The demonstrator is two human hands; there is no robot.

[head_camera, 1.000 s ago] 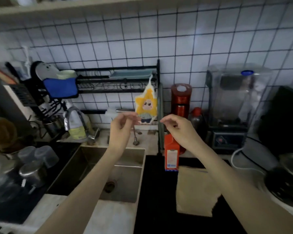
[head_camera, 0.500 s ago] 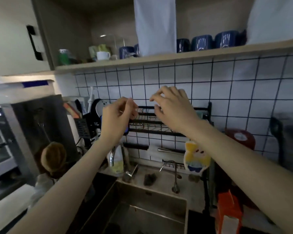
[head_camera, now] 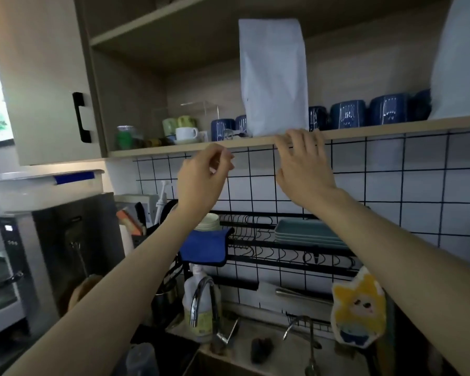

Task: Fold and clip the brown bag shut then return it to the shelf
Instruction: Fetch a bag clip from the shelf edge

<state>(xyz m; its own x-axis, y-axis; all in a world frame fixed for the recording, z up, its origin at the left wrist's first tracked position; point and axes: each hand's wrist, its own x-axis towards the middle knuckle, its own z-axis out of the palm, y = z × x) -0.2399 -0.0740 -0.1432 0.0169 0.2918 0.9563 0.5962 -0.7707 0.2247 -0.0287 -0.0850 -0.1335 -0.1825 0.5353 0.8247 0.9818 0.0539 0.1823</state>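
Observation:
The brown bag is out of the head view. Both my arms reach up toward the wooden shelf (head_camera: 174, 147). My left hand (head_camera: 204, 177) hovers just under the shelf edge with its fingers loosely curled and nothing in them. My right hand (head_camera: 301, 164) is spread flat, its fingertips at the shelf's front edge right below a tall white bag (head_camera: 274, 77) standing there. A small dark-and-metal object (head_camera: 232, 133) lies on the shelf by the white bag's left foot; I cannot tell what it is.
Blue mugs (head_camera: 347, 114) line the shelf behind the white bag, and another white bag (head_camera: 456, 63) stands at the far right. A cabinet door (head_camera: 46, 77) is at the left. Below are a dish rack (head_camera: 282, 256), a blue cloth (head_camera: 204, 249), a faucet (head_camera: 206, 302) and a steel machine (head_camera: 60, 245).
My view has tilted up from the counter to the shelf, so the brown bag has dropped out of sight. Both hands rose, and the right hand opened flat at the shelf edge.

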